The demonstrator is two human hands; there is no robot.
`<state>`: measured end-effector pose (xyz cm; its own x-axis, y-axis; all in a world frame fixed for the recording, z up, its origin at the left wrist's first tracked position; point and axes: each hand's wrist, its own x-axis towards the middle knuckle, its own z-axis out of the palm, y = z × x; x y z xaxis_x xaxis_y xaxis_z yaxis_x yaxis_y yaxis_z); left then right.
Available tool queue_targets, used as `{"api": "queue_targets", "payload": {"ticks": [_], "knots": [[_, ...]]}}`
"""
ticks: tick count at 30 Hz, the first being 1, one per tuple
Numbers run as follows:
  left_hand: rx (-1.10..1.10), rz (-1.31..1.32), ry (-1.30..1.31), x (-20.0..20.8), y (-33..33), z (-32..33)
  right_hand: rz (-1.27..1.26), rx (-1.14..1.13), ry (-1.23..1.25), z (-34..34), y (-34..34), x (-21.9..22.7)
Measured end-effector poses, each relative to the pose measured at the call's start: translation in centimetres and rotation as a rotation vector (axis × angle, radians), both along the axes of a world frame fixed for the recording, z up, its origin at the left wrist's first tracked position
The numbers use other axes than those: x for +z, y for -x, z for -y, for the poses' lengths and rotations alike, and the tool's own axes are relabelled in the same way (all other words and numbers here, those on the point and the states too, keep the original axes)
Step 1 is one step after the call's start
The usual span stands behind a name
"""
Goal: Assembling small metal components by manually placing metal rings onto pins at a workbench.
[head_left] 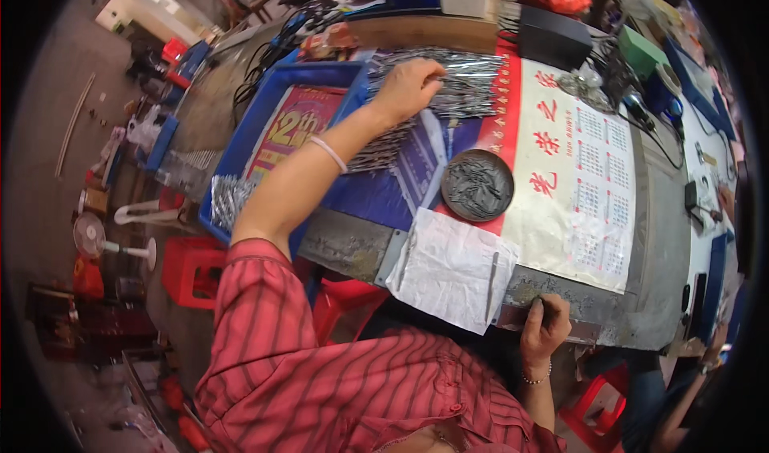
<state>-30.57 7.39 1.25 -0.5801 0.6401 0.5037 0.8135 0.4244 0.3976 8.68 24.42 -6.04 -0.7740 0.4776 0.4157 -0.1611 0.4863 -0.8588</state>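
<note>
My left hand (pixel 407 91) reaches over a wide pile of thin silvery metal rods (pixel 469 84) at the back of the table. Its fingers are bent down and drawn together; whatever they hold is hidden. Down at the front edge, my right hand (pixel 545 325) is curled with thumb against fingers, and I cannot make out anything in it. Between the hands stands a round dish (pixel 502 155) full of small dark metal pieces (pixel 477 185). A crumpled white paper (pixel 448 265) lies in front of it, with one thin rod (pixel 493 275) on top.
Left of the rods, a blue tray (pixel 240 136) has a red printed sheet inside and shiny pieces (pixel 230 199) in its near corner. A calendar poster (pixel 553 205) covers the right side. Boxes (pixel 424 32), a black case (pixel 554 36) and cables line the back. Another person's arm (pixel 693 397) shows lower right.
</note>
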Motion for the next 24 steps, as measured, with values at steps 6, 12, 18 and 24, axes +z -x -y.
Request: {"api": "queue_targets", "payload": {"ticks": [6, 12, 18, 24], "knots": [[0.159, -0.015, 0.111, 6.4, -1.7, 12.0, 0.020, -0.044, -0.029, 0.3, -0.4, -0.1], [0.344, 0.280, 0.535, 4.5, -2.0, 23.5, 0.059, -0.034, -0.091, 0.2, -0.3, -0.9], [0.343, 0.725, 0.800, -0.8, -3.7, 23.5, 0.144, -0.056, -0.076, 0.0, -0.4, -1.3], [0.462, 0.979, 0.590, -1.7, -3.3, 23.6, 0.174, -0.101, -0.124, 0.1, -0.4, -1.7]]}}
